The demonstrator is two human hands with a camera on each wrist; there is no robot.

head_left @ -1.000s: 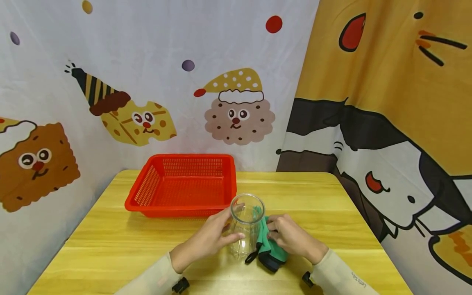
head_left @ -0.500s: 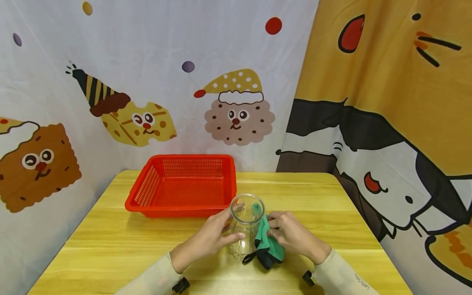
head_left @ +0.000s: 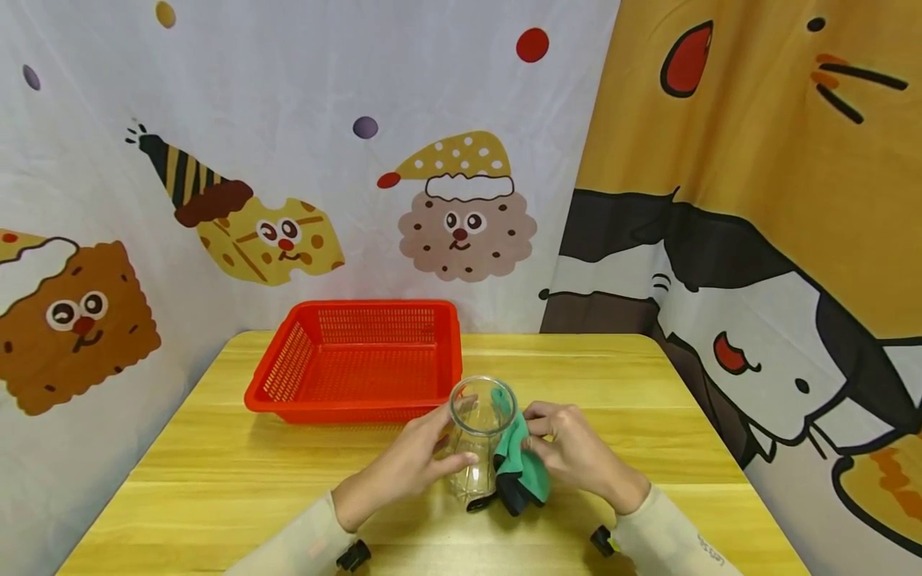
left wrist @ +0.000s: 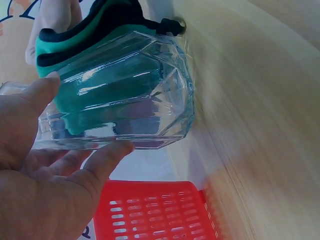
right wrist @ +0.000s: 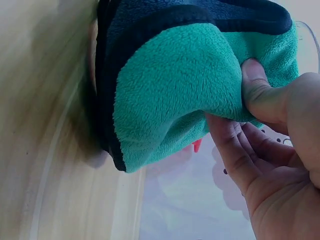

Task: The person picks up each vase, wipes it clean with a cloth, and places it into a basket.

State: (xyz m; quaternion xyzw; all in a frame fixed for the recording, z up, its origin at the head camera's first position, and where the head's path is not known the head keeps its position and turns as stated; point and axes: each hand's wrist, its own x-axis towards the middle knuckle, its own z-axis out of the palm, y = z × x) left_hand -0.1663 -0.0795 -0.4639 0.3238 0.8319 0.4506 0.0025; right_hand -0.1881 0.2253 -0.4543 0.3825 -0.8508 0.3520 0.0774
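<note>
My left hand (head_left: pixel 410 460) holds an upright clear glass vase (head_left: pixel 474 476) with a round rim and faceted sides, thumb at the near side and fingers round the left and far side. Pressed to its right side is a green cleaning cloth (head_left: pixel 524 472) with dark edging, a dark underside and a small hanging loop. My right hand (head_left: pixel 576 448) pinches that cloth between thumb and fingers, as the right wrist view shows. Through the clear wall in the left wrist view, the green cloth (left wrist: pixel 45 55) shows behind the vase (left wrist: pixel 170 90).
A red perforated plastic basket (head_left: pixel 374 414) stands at the back left of the wooden table (head_left: pixel 619 376), close behind my left hand. Curtains (head_left: pixel 461 72) with cartoon prints hang behind the table and along both sides.
My right hand has moved a little away from me along the vase's right side, drawing the cloth and its loop with it. The left hand and vase stay in place.
</note>
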